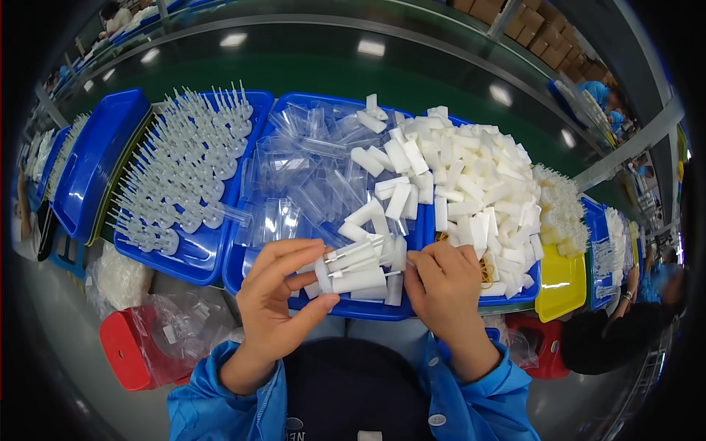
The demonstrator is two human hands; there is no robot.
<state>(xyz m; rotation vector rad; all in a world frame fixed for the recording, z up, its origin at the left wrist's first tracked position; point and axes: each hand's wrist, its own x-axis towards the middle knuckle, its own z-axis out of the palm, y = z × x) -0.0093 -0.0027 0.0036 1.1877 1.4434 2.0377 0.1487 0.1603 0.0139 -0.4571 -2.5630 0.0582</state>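
My left hand (273, 305) is closed round the disc-shaped base of a white pronged plastic part (322, 275), fingers on one side and thumb on the other. Its thin prongs point right, and white foam blocks (359, 281) sit along them. At the prong tips, my right hand (445, 288) is closed, fingertips pinched together; whatever they hold is hidden. Below both hands lies a blue tray (239, 275) with clear plastic sleeves (309, 187) and loose foam pieces (397, 195). Another heap of white foam blocks (478, 176) fills the tray at the right.
Many pronged parts (187, 173) stand upright in a blue tray on the left, beside stacked trays (99, 158). A yellow tray (562, 287) is at the right. Red stools (125, 349) stand below. A green conveyor (294, 70) runs behind. A co-worker's dark sleeve (599, 338) shows right.
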